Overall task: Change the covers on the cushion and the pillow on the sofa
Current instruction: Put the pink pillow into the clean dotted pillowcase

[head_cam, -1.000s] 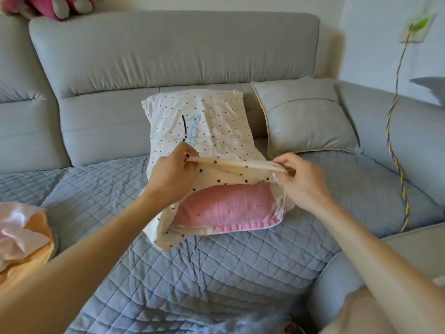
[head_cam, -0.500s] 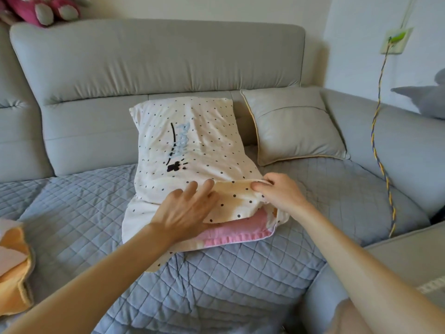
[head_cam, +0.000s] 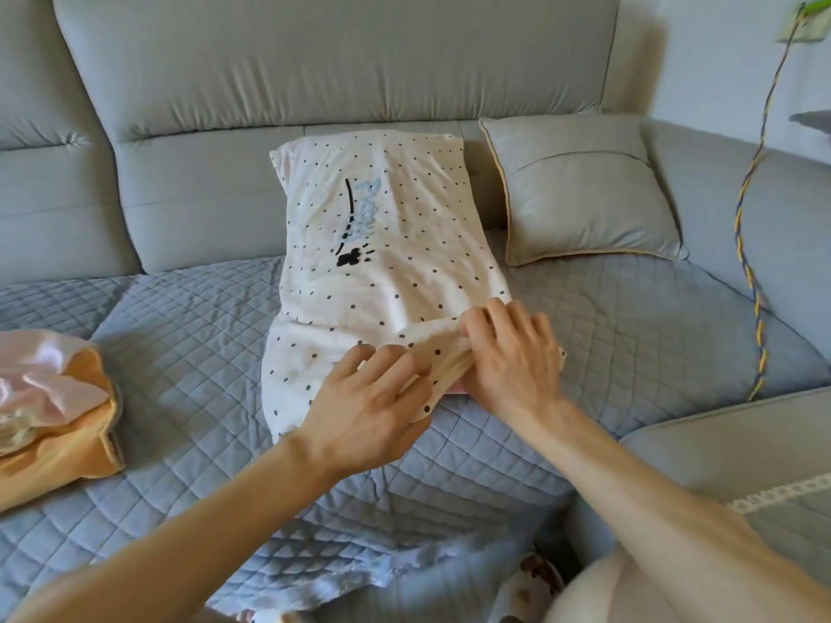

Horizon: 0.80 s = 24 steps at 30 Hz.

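1. White black-dotted pillow cover, filled: leans on the backrest of the grey upholstered sofa, near end on the blue quilted seat pad.
2. Left hand: fingers fairly straight, pressing on the cover's folded near end.
3. Right hand: fingers curled, pinching the folded hem (a pink sliver shows beneath).
4. Grey square cushion with yellow piping: just right of the pillow, against the backrest.
5. Orange and pink folded fabrics: far left on the pad.

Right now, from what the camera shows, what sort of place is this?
Most likely a living room in a home: there is a big grey corner sofa with a quilted blue throw over its seat, and a grey cushion and a dotted pillow lean against its back.
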Motion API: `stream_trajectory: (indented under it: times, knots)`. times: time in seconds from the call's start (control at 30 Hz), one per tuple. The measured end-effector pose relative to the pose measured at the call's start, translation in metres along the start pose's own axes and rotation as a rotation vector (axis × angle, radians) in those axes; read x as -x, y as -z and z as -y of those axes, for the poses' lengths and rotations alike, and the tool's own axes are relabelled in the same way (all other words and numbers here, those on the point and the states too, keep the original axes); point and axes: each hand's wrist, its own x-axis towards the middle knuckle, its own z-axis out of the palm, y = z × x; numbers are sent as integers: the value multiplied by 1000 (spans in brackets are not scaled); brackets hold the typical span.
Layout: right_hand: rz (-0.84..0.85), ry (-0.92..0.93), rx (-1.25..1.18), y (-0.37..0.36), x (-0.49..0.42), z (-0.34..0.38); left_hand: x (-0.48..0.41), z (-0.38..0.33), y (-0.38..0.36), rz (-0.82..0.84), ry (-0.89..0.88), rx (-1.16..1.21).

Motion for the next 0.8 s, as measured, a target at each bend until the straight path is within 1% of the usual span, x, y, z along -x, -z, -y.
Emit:
stream_trajectory:
  times: [0.03,0.1,0.17,0.2,0.3,0.37,0.4,0.43,0.47,0.57,0.6,0.63,0.67,0.73,0.77,0.8]
  knots:
    - [16,-4,13,0,3,0,9,1,-1,5,0,-50]
    - [90,-80,79,0,21,-12,35,13,-1,73,26,-179]
    - [156,-185,169,0,43,-28,69,31,3,163,117,-282]
    - [195,-218,204,0,53,-33,84,36,6,183,164,-321]
    - [294,-227,222,-1,67,-25,103,36,15,205,297,-408]
    - [352,-214,205,-3,65,-13,98,32,17,230,399,-402]
    - [392,-204,210,-4,65,-11,96,31,18,247,420,-383]
    - [445,-198,229,-6,67,-9,95,31,19,261,403,-360]
    - [513,-201,250,-6,70,-10,99,31,19,274,348,-340]
    - [690,-240,262,-4,76,-14,126,26,17,373,118,-305]
    - [746,-252,218,-4,77,-14,137,24,16,419,102,-302]
    - [803,-261,129,-4,77,-15,146,22,15,450,142,-296]
    - [866,-280,5,-3,77,-16,151,21,15,460,224,-284]
    - [956,-407,-304,1,75,-24,150,19,15,445,354,-250]
    - [907,-486,-425,3,74,-29,146,17,15,432,376,-244]
    - [768,-560,-496,5,73,-33,142,16,17,422,393,-233]
